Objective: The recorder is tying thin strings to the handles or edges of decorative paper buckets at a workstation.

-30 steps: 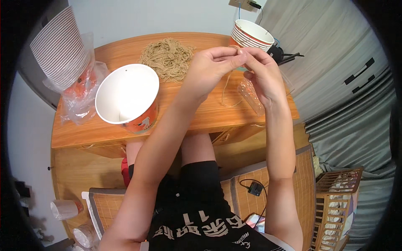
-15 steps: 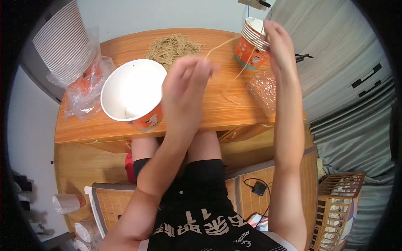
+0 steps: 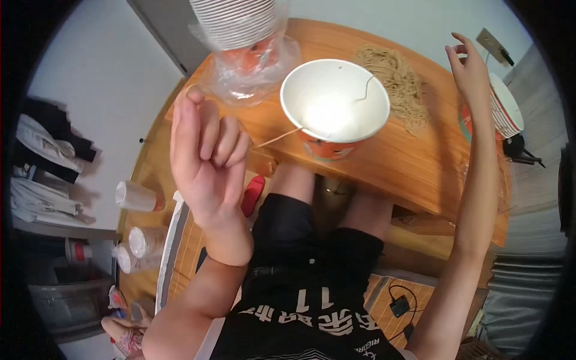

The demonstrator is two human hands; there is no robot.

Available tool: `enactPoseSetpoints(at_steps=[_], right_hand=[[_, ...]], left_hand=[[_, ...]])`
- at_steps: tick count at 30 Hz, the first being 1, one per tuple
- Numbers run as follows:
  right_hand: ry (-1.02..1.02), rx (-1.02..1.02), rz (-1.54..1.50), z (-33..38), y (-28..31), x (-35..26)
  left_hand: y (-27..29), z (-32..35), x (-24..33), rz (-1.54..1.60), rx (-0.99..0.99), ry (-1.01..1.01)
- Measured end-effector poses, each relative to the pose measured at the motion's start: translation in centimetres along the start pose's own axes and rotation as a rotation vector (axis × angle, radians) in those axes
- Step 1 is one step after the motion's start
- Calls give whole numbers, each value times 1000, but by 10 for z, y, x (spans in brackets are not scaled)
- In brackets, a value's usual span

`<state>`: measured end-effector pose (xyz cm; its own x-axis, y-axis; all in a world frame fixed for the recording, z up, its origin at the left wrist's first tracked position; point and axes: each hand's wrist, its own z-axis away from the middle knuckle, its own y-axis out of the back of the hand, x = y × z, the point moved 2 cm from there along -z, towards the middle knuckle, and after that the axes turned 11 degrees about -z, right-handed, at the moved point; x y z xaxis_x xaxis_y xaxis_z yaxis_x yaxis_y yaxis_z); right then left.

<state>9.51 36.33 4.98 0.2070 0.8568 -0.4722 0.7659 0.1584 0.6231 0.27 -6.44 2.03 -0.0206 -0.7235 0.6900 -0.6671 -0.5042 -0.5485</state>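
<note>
My left hand (image 3: pixel 210 144) is raised to the left of a large white-lined paper bucket (image 3: pixel 312 108), palm toward me and fingers curled. A thin tan string (image 3: pixel 277 137) runs from the little-finger side of this hand to the bucket's near rim. Another piece of string (image 3: pixel 366 90) hangs over the bucket's far right rim. The bucket stands upright on the table, its outside orange. My right hand (image 3: pixel 471 69) hovers beyond the table's right side, fingers bent and apart, with nothing visible in them. Behind the bucket lies a loose heap of tan string (image 3: pixel 399 84).
A tall stack of paper buckets (image 3: pixel 237 24) in clear plastic stands at the table's (image 3: pixel 420 165) far left. Another bucket stack (image 3: pixel 507 111) sits behind my right forearm. Wrapped containers (image 3: pixel 138 197) stand on the floor at left. A wall socket (image 3: pixel 492 43) is at far right.
My view has turned left. My left hand has moved from the bucket's right side to its left, the string trailing. My right hand's fingers, closed near the bucket stack before, are now apart.
</note>
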Motion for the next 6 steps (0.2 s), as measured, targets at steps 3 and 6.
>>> enactPoseSetpoints(at_steps=[3, 6], right_hand=[[209, -156, -249, 58, -15, -79], [260, -240, -219, 100, -29, -77]], left_hand=[[14, 3, 6, 24, 81, 20], [12, -5, -1, 81, 55, 19]])
